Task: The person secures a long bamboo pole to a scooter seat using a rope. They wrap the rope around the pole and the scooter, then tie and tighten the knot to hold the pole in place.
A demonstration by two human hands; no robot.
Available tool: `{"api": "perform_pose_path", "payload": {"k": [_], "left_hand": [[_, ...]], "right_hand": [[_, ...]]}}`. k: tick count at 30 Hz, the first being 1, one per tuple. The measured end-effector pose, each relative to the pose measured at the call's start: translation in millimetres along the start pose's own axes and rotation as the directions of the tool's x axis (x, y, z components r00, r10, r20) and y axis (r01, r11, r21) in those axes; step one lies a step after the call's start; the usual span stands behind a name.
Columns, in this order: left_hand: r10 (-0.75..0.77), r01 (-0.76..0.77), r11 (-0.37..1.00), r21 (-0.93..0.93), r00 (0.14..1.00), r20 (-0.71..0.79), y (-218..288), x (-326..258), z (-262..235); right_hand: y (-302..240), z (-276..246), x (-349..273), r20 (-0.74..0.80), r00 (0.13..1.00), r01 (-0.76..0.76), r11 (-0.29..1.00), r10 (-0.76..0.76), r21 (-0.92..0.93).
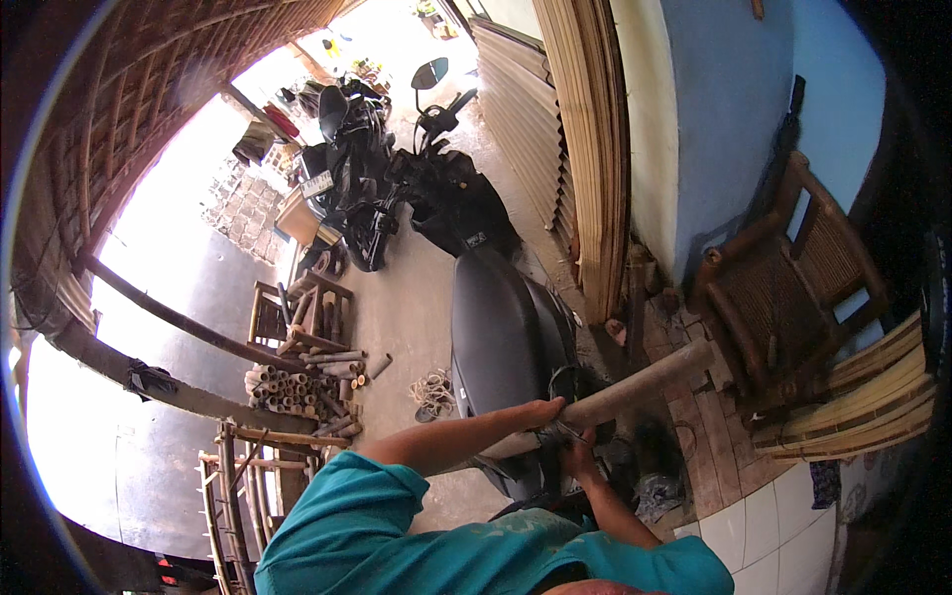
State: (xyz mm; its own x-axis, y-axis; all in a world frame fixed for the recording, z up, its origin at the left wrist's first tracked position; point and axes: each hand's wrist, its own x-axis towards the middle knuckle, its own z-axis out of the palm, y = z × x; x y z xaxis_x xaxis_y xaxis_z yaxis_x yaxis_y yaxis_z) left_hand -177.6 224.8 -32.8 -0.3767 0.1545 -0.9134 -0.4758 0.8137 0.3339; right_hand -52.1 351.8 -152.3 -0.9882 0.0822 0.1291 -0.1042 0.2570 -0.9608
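Observation:
A thick grey-brown pole [645, 383], which looks like bamboo, slants across the rear of a black motorbike [501, 327]. Its far end reaches out to the right over the brick floor. My left hand [541, 413] is closed at the pole's upper side, beside the seat's tail. Just below, my right hand [578, 455] grips the pole from its near side, fingers partly hidden. Between the hands a dark thin strap or cord [561, 432] shows at the pole; whether a hand holds it is unclear.
A second motorbike [347, 169] stands ahead to the left. Cut bamboo pieces [283, 387] are stacked near a small bamboo stand [317, 307]. Coiled cord [432, 393] lies on the floor. At right are a bamboo chair [783, 288] and rolled slats [853, 397]; corrugated sheets [516, 109] lean ahead.

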Motion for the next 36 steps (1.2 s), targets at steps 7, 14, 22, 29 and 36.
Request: {"api": "perform_pose_path", "payload": {"k": [7,14,22,29,36], "left_hand": [[0.101,-0.093,0.975,0.203,0.994,-0.031,6.9,21.3,3.0],[0.276,-0.237,0.897,0.374,0.960,-0.055,-4.4,1.4,-0.7],[0.357,-0.320,0.925,0.202,0.917,-0.181,-1.6,-43.1,-39.6],[0.488,-0.418,0.563,0.713,0.864,0.121,-13.2,-43.9,-57.3],[0.542,-0.374,0.275,0.886,0.821,0.178,-67.0,0.1,-63.3]], "right_hand": [[79.6,27.4,-9.5,0.153,0.969,-0.204,0.977,0.194,0.053],[89.0,-13.5,-5.6,0.563,0.732,-0.452,0.892,0.384,-0.022],[18.3,-74.2,21.5,0.532,0.846,-0.059,0.991,-0.013,0.117],[-112.0,-146.5,24.4,0.563,0.824,0.307,0.883,-0.060,-0.355],[-148.9,-138.8,16.3,0.742,0.616,0.596,0.771,-0.263,-0.222]]}}
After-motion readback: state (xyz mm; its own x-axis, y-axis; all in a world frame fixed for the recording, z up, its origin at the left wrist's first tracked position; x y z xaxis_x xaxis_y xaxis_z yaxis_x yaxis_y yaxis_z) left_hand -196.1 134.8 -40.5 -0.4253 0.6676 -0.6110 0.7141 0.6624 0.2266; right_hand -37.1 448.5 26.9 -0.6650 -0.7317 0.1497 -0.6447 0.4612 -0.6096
